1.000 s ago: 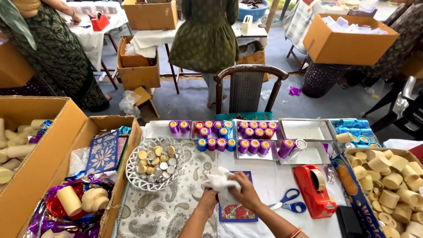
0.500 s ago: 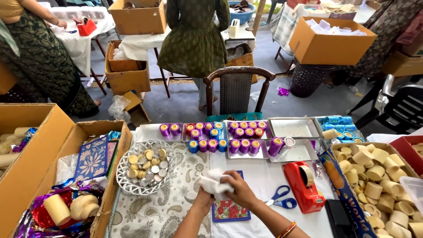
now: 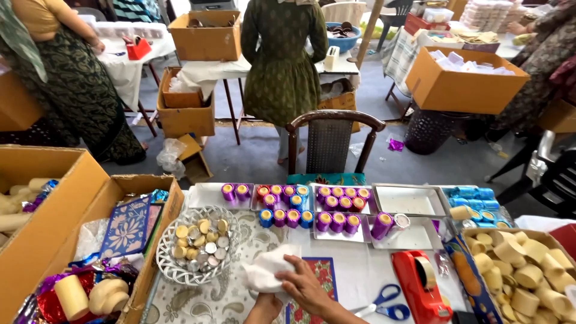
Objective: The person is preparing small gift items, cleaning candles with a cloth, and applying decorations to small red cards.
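Observation:
At the bottom centre both my hands work on a small bundle wrapped in white tissue paper (image 3: 271, 270). My right hand (image 3: 306, 287) lies over its right side, fingers pressing the paper. My left hand (image 3: 264, 306) grips it from below; only part of that hand shows. Under them lies a red and blue patterned card (image 3: 323, 275) on the patterned tablecloth. Just left stands a white lattice basket (image 3: 171, 264) holding several round gold and silver pieces.
Trays of purple and blue foil-wrapped rolls (image 3: 312, 207) fill the table's middle. A red tape dispenser (image 3: 420, 282) and blue scissors (image 3: 384, 303) lie right. Cardboard boxes (image 3: 78, 198) of cream rolls flank both sides. A wooden chair (image 3: 333, 141) and standing people (image 3: 282, 66) are beyond.
The camera view has shifted a little; my hands keep folding the white tissue around the bundle in the same spot, with the right hand now flatter over it.

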